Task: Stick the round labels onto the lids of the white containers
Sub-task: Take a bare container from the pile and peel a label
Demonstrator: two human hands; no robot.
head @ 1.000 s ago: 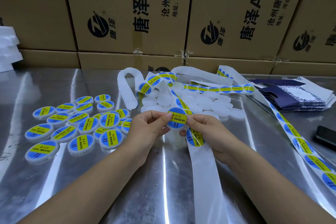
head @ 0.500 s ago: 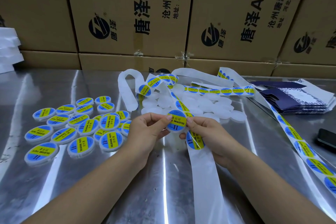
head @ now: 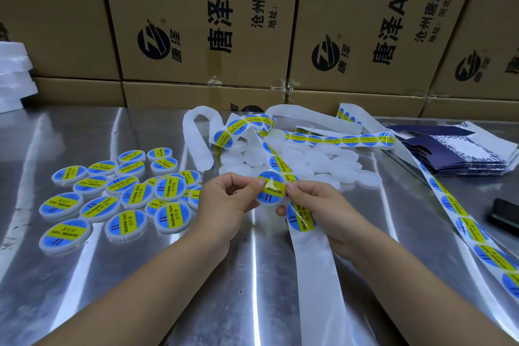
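At the far left edge, a white stack (head: 12, 76) is cut off by the frame. On the metal table (head: 112, 275), left of the hands, lie many labelled containers (head: 118, 199), some overlapping. The left hand (head: 224, 205) and the right hand (head: 323, 205) hold between them one white container (head: 271, 191) with a blue and yellow label on its lid; the fingertips of both hands pinch its edges. Its underside is hidden. Under the right hand runs the label strip (head: 302, 218), held against the palm. Behind lies a heap of plain white containers (head: 309, 160), partly covered by strips. At the right edge, a dark phone (head: 505, 215) is cut off.
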